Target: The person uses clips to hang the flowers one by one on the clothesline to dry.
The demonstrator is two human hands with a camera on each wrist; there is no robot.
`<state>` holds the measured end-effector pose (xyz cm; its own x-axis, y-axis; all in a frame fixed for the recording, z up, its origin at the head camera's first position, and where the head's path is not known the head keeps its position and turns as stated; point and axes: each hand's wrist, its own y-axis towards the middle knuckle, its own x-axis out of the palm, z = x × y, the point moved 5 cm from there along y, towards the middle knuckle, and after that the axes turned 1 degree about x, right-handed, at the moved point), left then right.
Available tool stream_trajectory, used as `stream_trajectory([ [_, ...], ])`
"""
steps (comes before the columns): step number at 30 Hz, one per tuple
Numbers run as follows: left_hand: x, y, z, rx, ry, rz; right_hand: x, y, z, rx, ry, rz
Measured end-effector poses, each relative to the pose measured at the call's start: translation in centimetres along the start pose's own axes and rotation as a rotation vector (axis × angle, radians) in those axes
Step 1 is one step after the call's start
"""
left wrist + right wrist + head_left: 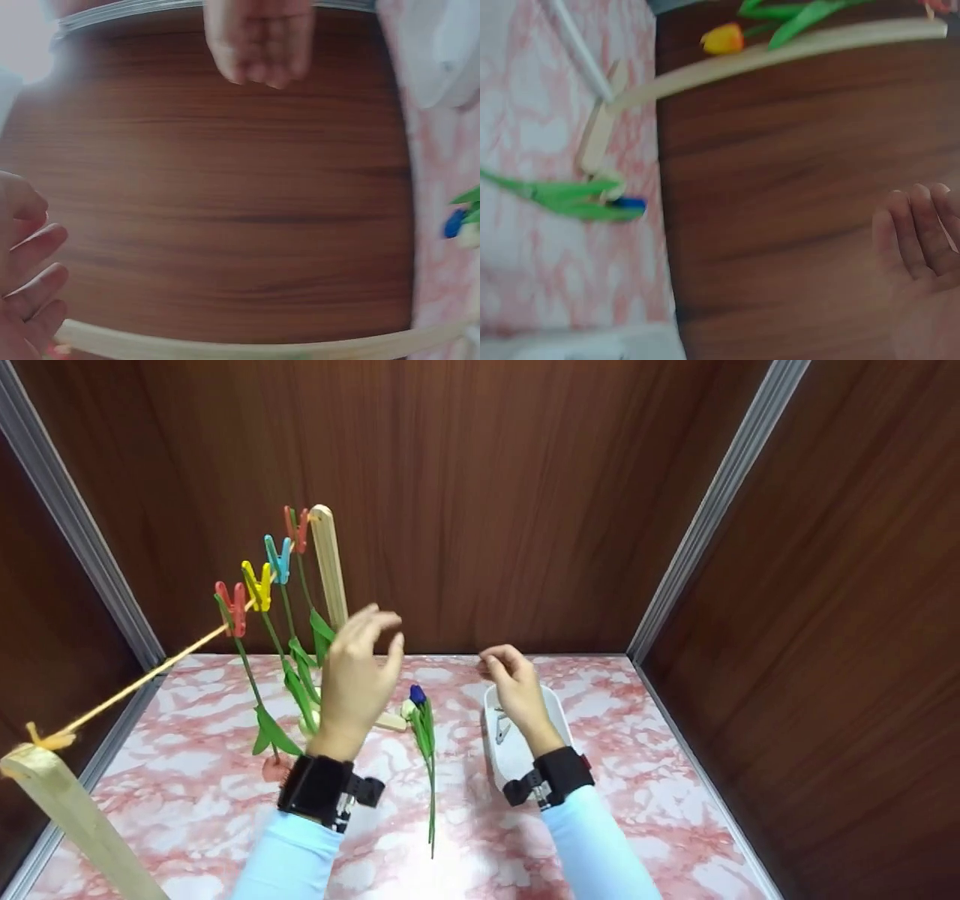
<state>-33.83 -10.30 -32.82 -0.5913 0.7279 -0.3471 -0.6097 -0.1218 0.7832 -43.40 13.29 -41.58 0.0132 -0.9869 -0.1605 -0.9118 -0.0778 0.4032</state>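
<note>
My left hand (356, 679) is raised beside the far wooden post, its fingers loosely bent and nothing visible between them. Over the white plastic box (562, 712) hovers my right hand (519, 690), fingers lightly curved; no held thing shows in the right wrist view. Inside that box lie a few pale clothespins (502, 731). Artificial tulips hang head down from an orange string (172, 661), clipped by red (231, 611), yellow (259, 587), blue (278, 559) and another red clothespin (297, 531). Between the hands, a blue tulip (418, 695) and a cream tulip (407, 709) lie on the table.
The string runs between a near wooden post (82, 825) and a far wooden post (330, 566) on the left. Brown wood-grain panels (487, 495) with grey metal edging enclose the pink-and-white marbled table (630, 780). The far post's wooden foot (390, 721) sits near the loose tulips.
</note>
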Motion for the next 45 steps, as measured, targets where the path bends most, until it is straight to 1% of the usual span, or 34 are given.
stream_trajectory([
  [2,0.9,-1.1,-1.1,-0.022,-0.015,-0.012,-1.0,0.0,1.0,0.011,-0.033,0.014],
  [5,2.1,-2.7,-2.6,-0.057,-0.038,-0.014,-2.5,0.0,2.9,0.036,-0.118,0.035],
  [9,3.7,-4.9,-4.4,-0.108,-0.052,-0.024,-4.1,-0.3,5.9,0.084,-0.304,0.040],
  [11,4.4,-6.0,-5.2,-0.142,-0.048,-0.037,-4.5,-0.6,7.6,0.086,-0.417,0.012],
  [13,5.0,-7.3,-5.9,-0.192,-0.038,-0.059,-4.4,-1.3,9.4,0.083,-0.520,-0.055],
  [15,5.6,-8.7,-6.7,-0.247,-0.039,-0.091,-4.1,-2.2,11.1,0.108,-0.608,-0.160],
  [16,6.0,-9.4,-7.0,-0.271,-0.042,-0.115,-4.2,-2.4,13.3,0.087,-0.644,-0.227],
  [18,6.8,-10.7,-7.8,-0.304,-0.043,-0.166,-3.7,-3.4,14.6,0.164,-0.698,-0.339],
  [20,7.4,-11.9,-8.5,-0.333,-0.063,-0.216,-3.1,-4.3,15.6,0.232,-0.751,-0.422],
  [22,7.8,-13.0,-9.1,-0.363,-0.074,-0.259,-2.7,-4.9,16.3,0.273,-0.808,-0.475],
  [23,8.0,-13.5,-9.3,-0.375,-0.079,-0.275,-2.2,-5.5,15.0,0.323,-0.843,-0.485],
  [26,8.3,-15.0,-10.0,-0.422,-0.111,-0.313,-2.1,-5.9,15.4,0.298,-0.931,-0.509],
  [28,8.5,-15.8,-10.3,-0.444,-0.126,-0.336,-2.4,-6.0,15.6,0.255,-0.975,-0.493],
  [29,8.6,-16.2,-10.4,-0.448,-0.130,-0.342,-2.8,-5.9,16.8,0.221,-0.976,-0.466],
  [32,8.8,-17.4,-10.6,-0.480,-0.145,-0.359,-3.3,-6.0,17.0,0.160,-1.008,-0.406],
  [34,8.7,-18.1,-10.8,-0.507,-0.155,-0.375,-3.4,-6.1,16.9,0.138,-1.026,-0.353],
  [35,8.7,-18.4,-10.9,-0.520,-0.159,-0.382,-3.4,-6.2,16.7,0.131,-1.040,-0.331],
  [36,8.6,-18.8,-11.0,-0.532,-0.165,-0.393,-3.2,-6.4,15.6,0.133,-1.067,-0.321],
  [40,8.3,-19.9,-11.4,-0.581,-0.177,-0.423,-2.8,-6.4,15.0,0.061,-1.131,-0.242],
  [43,8.3,-20.8,-11.3,-0.589,-0.199,-0.426,-2.7,-6.5,14.6,-0.014,-1.161,-0.178],
  [45,8.5,-21.4,-11.2,-0.578,-0.212,-0.434,-2.5,-6.7,14.3,-0.064,-1.176,-0.148],
])
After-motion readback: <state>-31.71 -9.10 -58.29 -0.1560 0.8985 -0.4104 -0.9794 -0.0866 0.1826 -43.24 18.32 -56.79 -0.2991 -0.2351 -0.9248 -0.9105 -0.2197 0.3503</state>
